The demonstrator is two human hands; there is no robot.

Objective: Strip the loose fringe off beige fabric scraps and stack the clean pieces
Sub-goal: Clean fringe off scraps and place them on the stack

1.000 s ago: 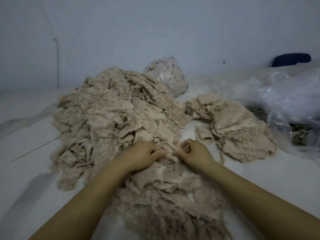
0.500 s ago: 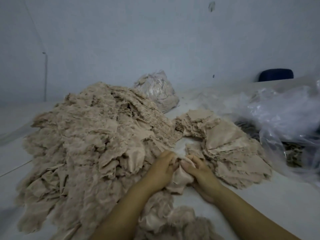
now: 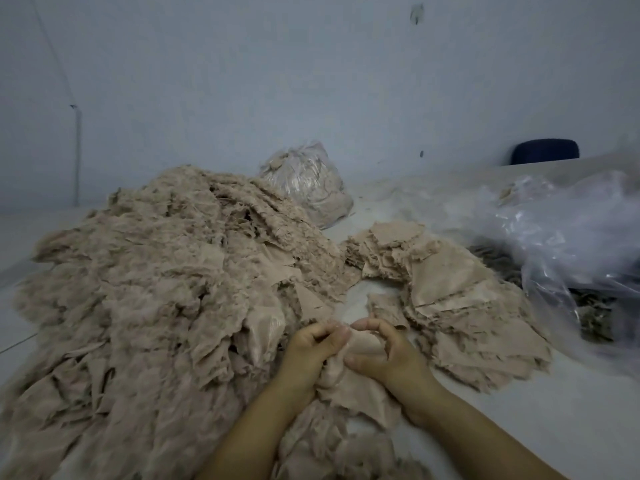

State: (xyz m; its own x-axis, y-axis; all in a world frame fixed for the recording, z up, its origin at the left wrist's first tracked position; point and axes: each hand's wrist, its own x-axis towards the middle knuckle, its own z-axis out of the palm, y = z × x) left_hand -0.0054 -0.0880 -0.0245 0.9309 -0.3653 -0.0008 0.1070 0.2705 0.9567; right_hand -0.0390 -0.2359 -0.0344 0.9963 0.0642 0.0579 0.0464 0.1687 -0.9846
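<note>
A single beige fabric scrap sits bunched between the person's two hands, low and near the front of the tabletop. The left hand has its fingers curled in, pinching the scrap's upper edge, and the right hand grips it too, thumb pressed across the cloth and fingertips hooked over the top; it looks like fringe is being pulled at that edge. Just right of the hands lies a flattish stack of cleaner pieces, so some work is done, but the big shaggy heap of fringed scraps on the left is far larger, and most of the job seems left. Behind it a stuffed clear bag stands by the wall, and crumpled plastic sheeting crowds the stack's right side, limiting room there. A dark blue chair back shows beyond.
</note>
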